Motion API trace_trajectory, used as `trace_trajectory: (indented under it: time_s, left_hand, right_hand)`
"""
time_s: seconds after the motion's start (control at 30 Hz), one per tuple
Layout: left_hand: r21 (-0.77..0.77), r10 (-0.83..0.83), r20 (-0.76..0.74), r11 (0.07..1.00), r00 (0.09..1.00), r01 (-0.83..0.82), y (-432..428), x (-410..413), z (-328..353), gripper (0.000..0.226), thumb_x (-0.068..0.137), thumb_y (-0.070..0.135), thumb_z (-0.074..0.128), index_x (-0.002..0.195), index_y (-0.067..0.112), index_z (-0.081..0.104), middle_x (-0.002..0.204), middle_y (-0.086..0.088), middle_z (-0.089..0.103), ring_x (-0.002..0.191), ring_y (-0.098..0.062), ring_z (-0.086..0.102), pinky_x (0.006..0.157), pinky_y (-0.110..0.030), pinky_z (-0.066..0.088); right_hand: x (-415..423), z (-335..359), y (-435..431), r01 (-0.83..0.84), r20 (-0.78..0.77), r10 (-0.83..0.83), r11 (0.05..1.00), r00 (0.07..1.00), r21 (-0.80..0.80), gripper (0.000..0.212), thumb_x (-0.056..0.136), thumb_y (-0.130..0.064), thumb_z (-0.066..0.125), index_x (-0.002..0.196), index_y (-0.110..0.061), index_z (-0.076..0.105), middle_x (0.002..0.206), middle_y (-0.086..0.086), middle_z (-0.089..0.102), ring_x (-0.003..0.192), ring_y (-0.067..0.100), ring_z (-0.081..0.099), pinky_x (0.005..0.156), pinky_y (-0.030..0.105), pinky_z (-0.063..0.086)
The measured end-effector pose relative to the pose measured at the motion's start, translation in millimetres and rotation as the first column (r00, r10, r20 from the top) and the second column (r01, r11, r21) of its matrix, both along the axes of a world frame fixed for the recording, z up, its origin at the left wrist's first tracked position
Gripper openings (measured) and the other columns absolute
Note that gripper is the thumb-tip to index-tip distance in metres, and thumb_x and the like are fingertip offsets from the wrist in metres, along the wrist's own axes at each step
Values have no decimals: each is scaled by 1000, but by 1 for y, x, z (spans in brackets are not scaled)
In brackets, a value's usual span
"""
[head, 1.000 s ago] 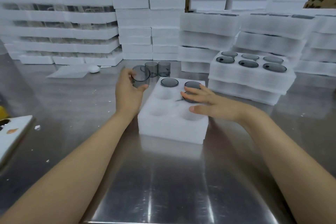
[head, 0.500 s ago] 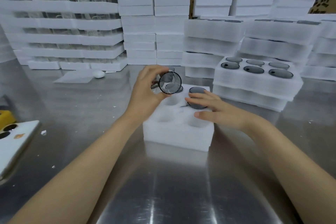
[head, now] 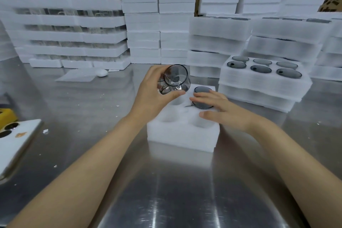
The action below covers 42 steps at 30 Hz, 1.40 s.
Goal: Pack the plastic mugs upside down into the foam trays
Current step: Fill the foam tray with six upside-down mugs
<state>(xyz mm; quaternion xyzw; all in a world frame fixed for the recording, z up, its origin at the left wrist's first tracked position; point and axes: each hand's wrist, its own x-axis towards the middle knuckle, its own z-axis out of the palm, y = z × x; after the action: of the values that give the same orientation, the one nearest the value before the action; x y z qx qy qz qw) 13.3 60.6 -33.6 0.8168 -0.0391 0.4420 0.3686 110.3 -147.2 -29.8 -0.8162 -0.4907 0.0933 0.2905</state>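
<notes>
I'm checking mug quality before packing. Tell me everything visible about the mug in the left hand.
The mug is smoky grey and see-through, plastic by its look, round with a dark rim. It is tilted, one round end toward the camera. The left hand grips it between thumb and fingers, in the air over the far left of the foam tray.

**Two bare arms**

The left arm (head: pixel 88 163) and right arm (head: pixel 288 155) are bare from the lower edge to the fingertips. The left grip (head: pixel 149 96) and right grip (head: pixel 227 114) are bare too. The right thumbnail (head: pixel 202 114) looks short and plain, though blurred.
</notes>
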Motion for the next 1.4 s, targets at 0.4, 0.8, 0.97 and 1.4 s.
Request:
trace_trajectory:
  time_s: [0.4, 0.8, 0.97, 1.4]
  left_hand:
    - [112, -61, -57, 991, 996, 67, 0, 0, -2, 84, 83, 23, 70, 143, 21, 10, 145, -3, 31, 131, -5, 39, 108, -18, 34]
    - [290, 48, -136, 957, 989, -6, 2, 0, 2, 69, 81, 47, 63, 142, 28, 37, 117, 10, 39, 111, 4, 42, 95, -10, 35]
    - [108, 102, -197, 991, 975, -82, 3, 4, -1, 58, 66, 40, 85, 104, 26, 42, 98, 19, 48, 91, 4, 50, 74, -9, 39]
    - [346, 298, -474, 928, 829, -135, -6, -4, 9, 66, 90, 61, 43, 143, 21, 40, 120, -2, 57, 117, -26, 47, 94, -41, 43]
  right_hand:
    - [-56, 15, 39, -35, 78, 7, 932, 997, 361, 29, 95, -26, 54, 122, -16, 53, 110, -10, 57, 104, 0, 53, 82, 23, 45]
    - [-41, 5, 37, 98, 39, -131, 879, 991, 466, 68, 92, 9, 44, 149, -22, 26, 133, -11, 47, 119, 7, 48, 102, 19, 39]
    - [-38, -1, 37, 220, 46, -267, 869, 963, 444, 63, 91, 6, 44, 148, -18, 31, 140, 1, 47, 127, 13, 45, 98, 14, 32]
    - [-42, -1, 38, 255, 120, -312, 903, 943, 345, 47, 87, 1, 44, 130, -14, 58, 124, 5, 63, 112, 16, 54, 82, 7, 32]
